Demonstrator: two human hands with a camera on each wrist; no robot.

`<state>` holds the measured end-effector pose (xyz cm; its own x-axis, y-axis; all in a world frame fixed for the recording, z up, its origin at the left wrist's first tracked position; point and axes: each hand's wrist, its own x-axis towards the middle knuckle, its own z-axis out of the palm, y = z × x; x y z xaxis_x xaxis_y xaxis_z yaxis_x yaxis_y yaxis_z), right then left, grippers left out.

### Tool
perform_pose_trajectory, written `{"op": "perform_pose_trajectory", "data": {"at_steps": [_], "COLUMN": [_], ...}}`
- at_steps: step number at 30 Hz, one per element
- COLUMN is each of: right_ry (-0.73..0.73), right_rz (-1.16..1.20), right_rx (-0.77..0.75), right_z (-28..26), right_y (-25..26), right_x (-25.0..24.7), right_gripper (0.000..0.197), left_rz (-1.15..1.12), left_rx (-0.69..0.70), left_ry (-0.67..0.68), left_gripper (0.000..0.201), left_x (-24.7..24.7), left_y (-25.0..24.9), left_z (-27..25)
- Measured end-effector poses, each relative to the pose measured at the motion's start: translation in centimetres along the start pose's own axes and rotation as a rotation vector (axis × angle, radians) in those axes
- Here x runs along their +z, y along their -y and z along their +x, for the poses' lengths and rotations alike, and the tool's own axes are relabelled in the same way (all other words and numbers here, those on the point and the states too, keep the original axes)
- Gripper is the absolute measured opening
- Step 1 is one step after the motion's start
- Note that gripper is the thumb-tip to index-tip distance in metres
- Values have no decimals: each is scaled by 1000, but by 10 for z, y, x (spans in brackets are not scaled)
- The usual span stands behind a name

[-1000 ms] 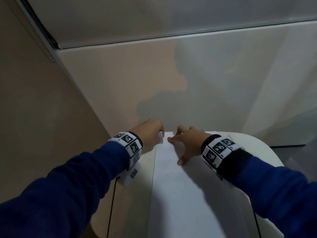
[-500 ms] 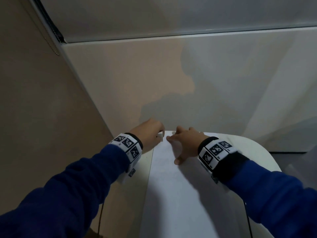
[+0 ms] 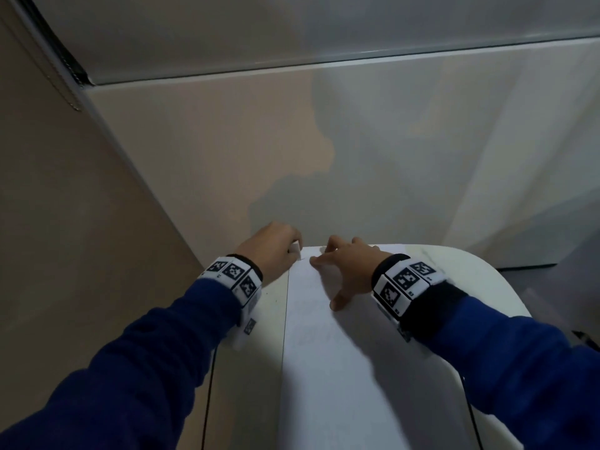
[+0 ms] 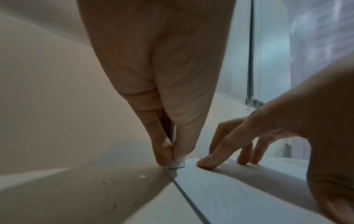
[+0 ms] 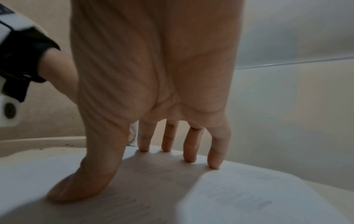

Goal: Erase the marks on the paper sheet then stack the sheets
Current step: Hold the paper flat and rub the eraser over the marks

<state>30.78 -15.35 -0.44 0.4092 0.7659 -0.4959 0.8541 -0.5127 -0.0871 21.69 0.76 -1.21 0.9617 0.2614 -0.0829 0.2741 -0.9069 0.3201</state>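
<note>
Fingers (image 4: 162, 150) of the left hand (image 3: 272, 251) pinch an eraser (image 4: 177, 164) at the sheet (image 3: 324, 368) corner; right hand (image 3: 349, 267) fingers, spread, pin the thin, floppy sheet, which probably creases easily.

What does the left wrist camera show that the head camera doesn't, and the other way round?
Only the left wrist view shows the left hand pinching a small white eraser, its tip on the far left corner of the paper over a short dark mark. Only the head view shows both blue sleeves, the patterned wristbands and the rounded white table against the wall. Both show the right hand with fingers spread, pressing the paper flat beside the eraser.
</note>
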Motion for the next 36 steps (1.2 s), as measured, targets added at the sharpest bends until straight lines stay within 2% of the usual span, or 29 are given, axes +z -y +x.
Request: {"op": "perform_pose_trajectory", "data": {"at_steps": [7,10,13,18,21,28,33,36], "right_ry": [-46,-41,-41,-2,-11,-78,-91,-99], "right_rz": [60,61,30,-24,-30,70,57,60], "right_rx": [11,-1,-39,-124,-133,-80,-77,-66], "right_z": [0,0,-1,1,-1,-18,-29,-28], "right_y": [-5,-6,-5,-5,-6,-14,-10,-10], "right_x": [3,5,6,11,12,28,31,29], "right_gripper": [94,91,90,98,99,96,92,92], "left_rz": [18,-22,-5,16,-29,-35,-39,-27], "left_rx": [28,17,20,20,2,19,-3,2], "left_ry": [34,-17,-37,58,20,22,-52,-25], "left_gripper": [14,13,14,15,16,14,16,16], "left_x": [4,2,3,4,6,11,14,12], "left_y": [3,3,0,5,8,0,-6,-11], "left_z": [-10,-5,-7,-21,-20,-26,-20,-24]}}
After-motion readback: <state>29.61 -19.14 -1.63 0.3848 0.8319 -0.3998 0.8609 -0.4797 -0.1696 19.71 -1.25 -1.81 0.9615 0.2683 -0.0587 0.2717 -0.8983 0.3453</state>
